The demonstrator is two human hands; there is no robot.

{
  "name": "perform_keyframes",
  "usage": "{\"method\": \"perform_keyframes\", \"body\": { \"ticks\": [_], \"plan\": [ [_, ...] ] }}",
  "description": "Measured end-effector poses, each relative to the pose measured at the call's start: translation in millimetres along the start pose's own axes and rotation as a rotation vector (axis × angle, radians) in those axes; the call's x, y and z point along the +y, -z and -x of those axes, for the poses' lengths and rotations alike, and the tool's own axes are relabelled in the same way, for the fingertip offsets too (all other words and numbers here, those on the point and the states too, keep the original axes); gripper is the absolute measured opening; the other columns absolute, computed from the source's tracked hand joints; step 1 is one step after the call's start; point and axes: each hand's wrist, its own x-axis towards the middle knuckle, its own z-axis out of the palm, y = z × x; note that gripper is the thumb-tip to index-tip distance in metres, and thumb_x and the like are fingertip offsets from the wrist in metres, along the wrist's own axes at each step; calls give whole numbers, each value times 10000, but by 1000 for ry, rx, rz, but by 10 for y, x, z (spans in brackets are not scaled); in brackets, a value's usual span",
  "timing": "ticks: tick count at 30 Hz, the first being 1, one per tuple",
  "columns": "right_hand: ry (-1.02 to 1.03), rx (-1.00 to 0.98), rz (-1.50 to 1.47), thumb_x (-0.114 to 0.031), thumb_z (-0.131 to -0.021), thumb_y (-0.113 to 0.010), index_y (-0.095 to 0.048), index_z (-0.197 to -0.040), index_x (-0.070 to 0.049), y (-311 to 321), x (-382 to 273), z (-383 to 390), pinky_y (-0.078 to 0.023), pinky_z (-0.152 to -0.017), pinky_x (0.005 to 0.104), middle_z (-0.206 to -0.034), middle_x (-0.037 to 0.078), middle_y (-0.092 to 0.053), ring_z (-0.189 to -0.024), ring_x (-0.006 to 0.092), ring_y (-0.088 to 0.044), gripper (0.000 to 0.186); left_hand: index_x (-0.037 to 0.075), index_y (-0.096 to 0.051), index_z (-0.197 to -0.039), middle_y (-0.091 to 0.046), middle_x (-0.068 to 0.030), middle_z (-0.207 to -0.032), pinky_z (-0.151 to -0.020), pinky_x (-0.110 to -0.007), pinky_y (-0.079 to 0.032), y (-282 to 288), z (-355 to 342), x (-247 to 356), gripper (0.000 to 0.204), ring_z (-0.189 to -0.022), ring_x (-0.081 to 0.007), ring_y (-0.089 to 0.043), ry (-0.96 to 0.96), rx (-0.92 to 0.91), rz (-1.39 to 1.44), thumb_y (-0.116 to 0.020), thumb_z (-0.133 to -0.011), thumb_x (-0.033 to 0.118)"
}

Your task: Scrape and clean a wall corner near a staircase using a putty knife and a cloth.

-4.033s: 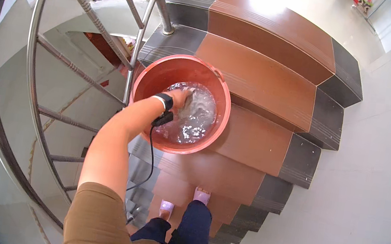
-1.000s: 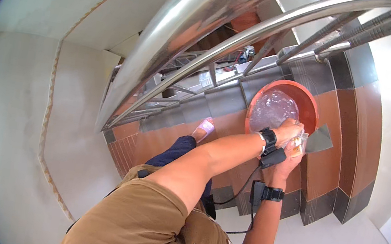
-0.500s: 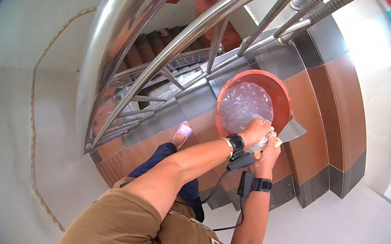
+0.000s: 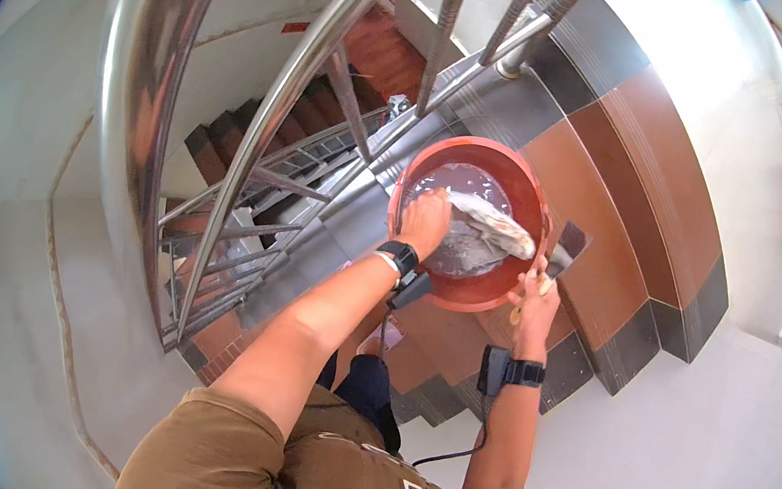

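A reddish-orange bucket (image 4: 469,297) holding cloudy water stands on the tiled stairs in front of me. My left hand (image 4: 427,222) reaches in over its left side, fingers closed on one end of a wet whitish rag (image 4: 493,221). The rag stretches across the bucket toward its right wall, partly in the water. At the right rim, my right hand (image 4: 533,311) grips a scraper with a pale handle and a broad flat metal blade (image 4: 568,246). That blade points away from me, just outside the bucket. Part of the handle is hidden by my fingers.
A shiny metal stair railing (image 4: 269,115) runs along the left, with a lower flight of stairs (image 4: 256,133) beyond it. Brown and dark grey tiled steps (image 4: 607,216) climb to the right, beside a white wall (image 4: 745,176). Black straps with cabled devices sit on both wrists.
My hands were together at the bucket's right rim with the bunched rag. Now my left hand has moved left over the water, drawing the rag out long; my right hand stays near the rim.
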Motion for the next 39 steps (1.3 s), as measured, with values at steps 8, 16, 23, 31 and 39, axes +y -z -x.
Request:
{"method": "perform_keyframes", "body": {
  "ticks": [8,16,23,31,39],
  "plan": [
    [-90,105,-162,-189,-862,-483,-468,-1135,-24,182,357,641,-455,-536,210,-995,62,-545,-739,119,-571,320,17,-525,-1012,-539,-194,-1006,-769,-423,-454,-350,-298,-216,266,-900,-357,-557,-118,-65,-354,-400,-785,74],
    [-162,330,-236,-188,-831,-535,-541,-981,-17,486,683,1215,-413,-445,194,-743,39,-555,-565,78,-513,228,22,-514,-1039,-519,-232,-1075,-847,-414,-406,-1065,-492,-171,294,-1001,-344,-512,-263,-540,-164,-410,-792,142],
    [-213,443,-410,-190,-838,-523,-494,-1045,-17,665,1087,1686,-444,-476,219,-797,52,-542,-609,107,-550,272,50,-497,-1134,-549,-146,-1105,-832,-415,-414,-1206,-252,-240,362,-1020,-285,-532,-135,-885,-716,-401,-822,208],
    [-170,402,-382,-213,-860,-482,-476,-1110,-41,948,1197,1985,-418,-471,201,-871,51,-569,-628,91,-539,304,47,-633,-907,-600,-162,-958,-769,-389,-461,-1132,-320,-538,291,-916,-300,-575,-415,-807,-696,-491,-749,247],
    [-57,413,-181,-174,-847,-498,-496,-997,-40,1457,1225,2093,-427,-422,212,-729,46,-535,-555,109,-543,201,62,-641,-715,-606,-169,-735,-648,-397,-482,-77,-477,168,200,-690,-310,-603,-532,-209,-546,-538,-688,231]
  ]
}}
